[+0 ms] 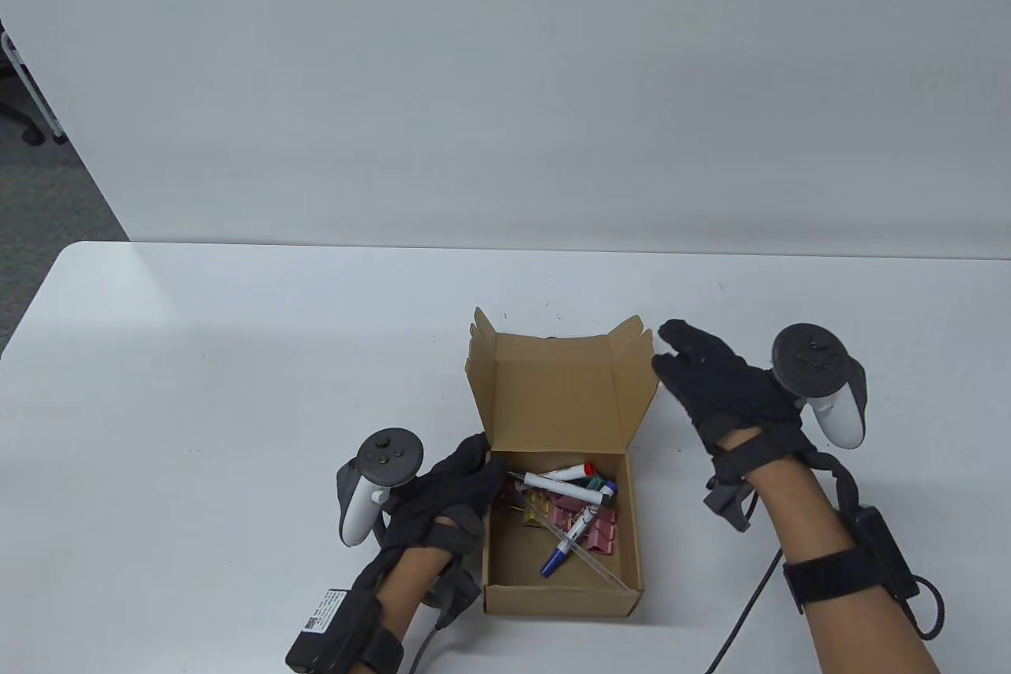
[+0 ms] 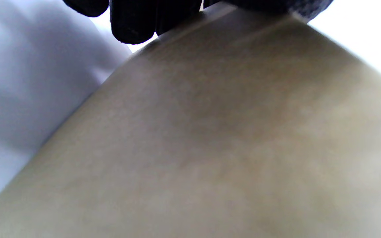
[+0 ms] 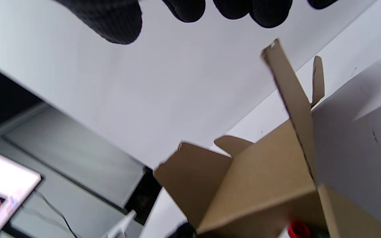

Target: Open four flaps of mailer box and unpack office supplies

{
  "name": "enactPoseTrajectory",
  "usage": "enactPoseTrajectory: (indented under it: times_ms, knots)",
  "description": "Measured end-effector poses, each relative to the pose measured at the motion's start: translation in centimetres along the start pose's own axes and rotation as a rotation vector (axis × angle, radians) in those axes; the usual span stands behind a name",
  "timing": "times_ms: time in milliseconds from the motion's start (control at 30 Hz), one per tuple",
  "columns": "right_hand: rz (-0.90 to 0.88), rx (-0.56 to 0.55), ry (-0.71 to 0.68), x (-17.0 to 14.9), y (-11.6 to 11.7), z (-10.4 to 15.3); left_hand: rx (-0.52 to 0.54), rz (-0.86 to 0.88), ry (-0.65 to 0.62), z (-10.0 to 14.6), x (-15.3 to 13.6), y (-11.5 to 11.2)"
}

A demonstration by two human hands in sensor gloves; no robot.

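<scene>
White table (image 1: 237, 358), pale wall behind. Mailer box (image 1: 561, 579) near front edge, lid (image 1: 557, 397) up, markers (image 1: 565, 486) and binder clips (image 1: 588, 528) inside. Left hand (image 1: 450, 492) grips box's left wall; right hand (image 1: 727, 385) beside lid, fingers relaxed, empty.

Top of box: the mailer box (image 1: 562, 528) is open on top, so a hand can go in from above.
Back: the lid (image 1: 557, 397) stands up and blocks that way.
Left wall: the left hand (image 1: 446, 492) sits on it.
Inside: pens (image 1: 565, 486) and clips (image 1: 588, 524) crowd the far half; the near floor is bare.
Right: bare counter (image 1: 237, 358); the right hand (image 1: 731, 389) floats beside the lid.
</scene>
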State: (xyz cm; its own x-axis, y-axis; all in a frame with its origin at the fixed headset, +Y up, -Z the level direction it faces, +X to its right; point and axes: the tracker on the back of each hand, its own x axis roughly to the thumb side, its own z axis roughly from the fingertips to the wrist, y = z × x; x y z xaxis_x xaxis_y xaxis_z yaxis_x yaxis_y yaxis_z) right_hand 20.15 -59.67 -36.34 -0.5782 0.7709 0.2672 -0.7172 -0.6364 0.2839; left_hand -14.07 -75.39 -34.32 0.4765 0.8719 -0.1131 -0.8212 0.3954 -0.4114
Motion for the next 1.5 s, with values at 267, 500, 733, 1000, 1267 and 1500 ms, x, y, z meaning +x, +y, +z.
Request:
enactPoseTrajectory:
  times_ms: [267,500,733,1000,1267,1500]
  knots:
    - [0.572,0.349,0.108,4.4,11.0,1.0,0.012,-0.038,-0.009,0.1,0.3,0.1]
    - [0.917,0.508,0.211,4.0,17.5,-0.1,0.013,-0.054,-0.012,0.0,0.3,0.2]
    - [1.048,0.516,0.310,3.7,19.6,-1.1,0.015,-0.076,-0.011,0.0,0.3,0.3]
    - [0.965,0.506,0.343,3.6,19.3,-1.3,0.015,-0.093,-0.012,-0.1,0.4,0.4]
    - [0.929,0.498,0.351,3.9,19.3,-1.3,0.034,-0.127,-0.033,-0.2,0.4,0.8]
    - [0.850,0.486,0.402,4.0,18.4,-1.9,0.040,-0.113,-0.025,-0.2,0.4,0.6]
